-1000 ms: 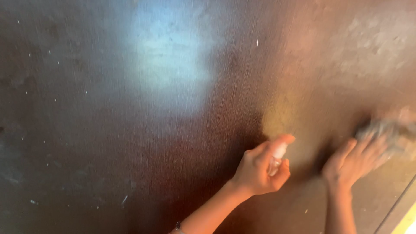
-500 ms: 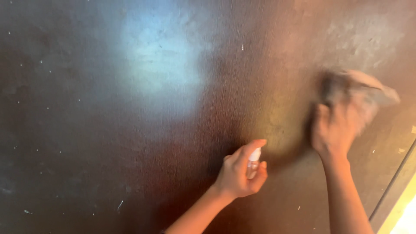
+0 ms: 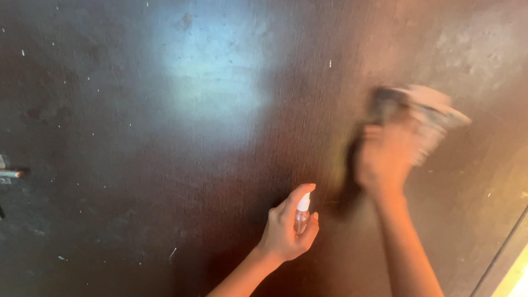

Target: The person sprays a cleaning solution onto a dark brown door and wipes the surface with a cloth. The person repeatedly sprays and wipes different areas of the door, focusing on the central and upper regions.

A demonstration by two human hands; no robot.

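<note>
A: What is changing now on the dark brown surface (image 3: pixel 137 165)?

B: The right hand (image 3: pixel 385 159) is pressing a pale cloth (image 3: pixel 434 110) on the surface and is moving fast, so it is blurred. Compared with half a second ago, it is staying at about 2 o'clock from the left hand, only a little higher and more spread. One second ago it was lower, near 3 o'clock, at the right edge.

A: So the wiping is travelling upward?

B: I think yes. The rubbing is covering the dull, smeared area in the upper right, which is looking more grey than the rest.

A: And the left hand (image 3: pixel 286 234)?

B: It is holding a small clear spray bottle (image 3: pixel 302 213) with a white top, fingers curled closely around it, the index finger lying over the top. It is almost not moving between the pictures.

A: Are the right fingers wide or narrow?

B: Because of the blur I cannot tell exactly; they seem laid flat on the cloth.

A: Anything else?

B: A metal handle (image 3: pixel 11 174) is showing at 9 o'clock, at the left edge.
</note>
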